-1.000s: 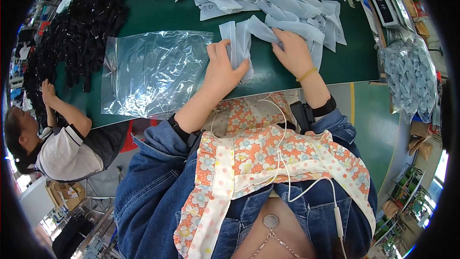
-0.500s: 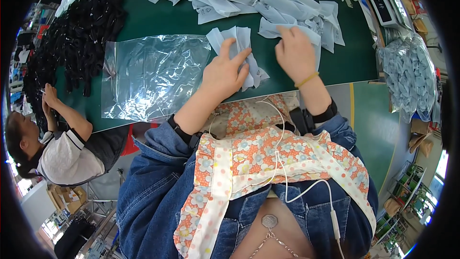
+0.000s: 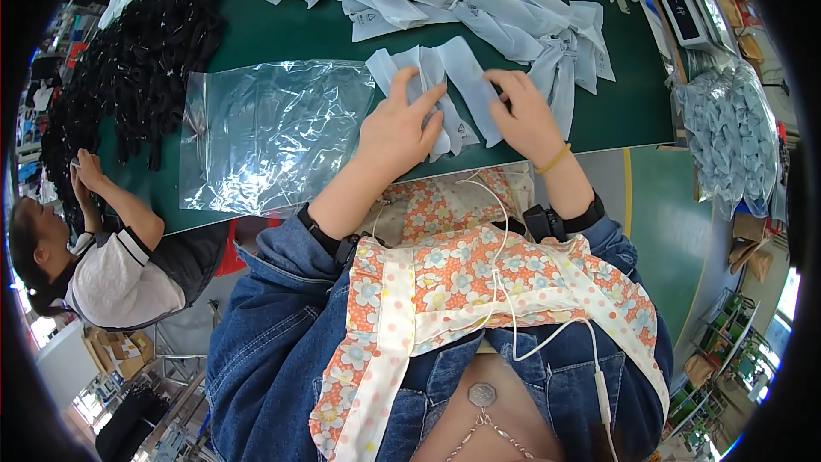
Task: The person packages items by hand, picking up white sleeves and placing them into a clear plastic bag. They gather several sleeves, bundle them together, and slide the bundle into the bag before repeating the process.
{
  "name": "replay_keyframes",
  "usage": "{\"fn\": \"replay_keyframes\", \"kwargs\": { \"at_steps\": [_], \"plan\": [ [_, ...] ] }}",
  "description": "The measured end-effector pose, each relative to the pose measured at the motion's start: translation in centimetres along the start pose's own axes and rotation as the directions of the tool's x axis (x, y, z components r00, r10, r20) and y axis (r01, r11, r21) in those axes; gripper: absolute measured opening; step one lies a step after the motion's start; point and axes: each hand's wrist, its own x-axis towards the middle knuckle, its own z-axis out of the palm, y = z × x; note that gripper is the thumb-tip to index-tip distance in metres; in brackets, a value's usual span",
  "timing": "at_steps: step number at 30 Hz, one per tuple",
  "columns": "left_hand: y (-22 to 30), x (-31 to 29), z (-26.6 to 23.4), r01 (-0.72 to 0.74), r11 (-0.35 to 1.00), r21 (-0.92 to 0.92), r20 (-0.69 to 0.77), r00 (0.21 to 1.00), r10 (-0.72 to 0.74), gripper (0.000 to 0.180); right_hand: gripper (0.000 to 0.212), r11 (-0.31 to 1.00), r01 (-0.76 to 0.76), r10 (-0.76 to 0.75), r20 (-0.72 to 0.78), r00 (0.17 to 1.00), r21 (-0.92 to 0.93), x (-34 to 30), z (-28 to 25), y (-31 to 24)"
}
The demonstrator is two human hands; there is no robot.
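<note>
My left hand (image 3: 395,130) lies on a small stack of narrow, pale frosted plastic bags (image 3: 434,98), with its fingers and thumb spread apart across them. Just to the right, my right hand (image 3: 523,118) has its fingertips closed at the edge of another frosted plastic bag (image 3: 469,84), which slants beside the stack and meets its right side. Folded material seems to be inside these bags, but I cannot make it out. A large clear plastic bag (image 3: 274,137) lies flat left of the stack, its right edge close to my left hand.
Beyond my hands spreads a heap of similar pale bags (image 3: 402,0) on the green table (image 3: 637,111). Black strap-like items (image 3: 162,43) are piled at the left, where a co-worker (image 3: 120,265) handles them. A big clear sack of pale packets (image 3: 731,133) hangs at the right.
My right hand has drawn a frosted plastic bag from the heap toward me, bringing it beside the stack. My left hand has stayed nearly in place.
</note>
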Motion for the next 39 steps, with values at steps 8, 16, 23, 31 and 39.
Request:
{"fn": "replay_keyframes", "kwargs": {
  "at_steps": [8, 16, 23, 31, 39],
  "plan": [
    [0.7, 0.4, -1.0, 0.019, 1.0, 0.012, 0.075, 0.997, -0.02, 0.038, 0.037, 0.989, -0.141, 0.143, -0.044, 0.989, 0.056, 2.1, 2.9, -0.6],
    [0.6, 1.3, -1.2, 0.001, 0.997, 0.073, 0.186, 0.982, -0.015, 0.044, 0.032, 0.941, -0.13, 0.049, 0.257, 0.965, 0.311, 1.5, 2.1, -0.7],
    [0.5, 1.3, -0.6, -0.012, 0.994, 0.112, 0.142, 0.99, -0.005, 0.043, 0.031, 0.88, -0.027, -0.097, -0.236, 0.967, -0.474, 6.3, 1.8, 3.2],
    [0.6, 0.6, -0.9, 0.014, 0.996, 0.093, 0.147, 0.989, -0.028, 0.042, 0.033, 0.979, -0.011, 0.009, -0.012, 1.0, -0.204, 2.1, -0.3, 0.9],
    [0.4, 0.6, -1.2, 0.042, 0.994, 0.1, 0.145, 0.988, -0.056, 0.042, 0.036, 0.905, 0.238, -0.277, -0.064, 0.959, -0.354, 2.7, -1.3, 1.5]
  ]
}}
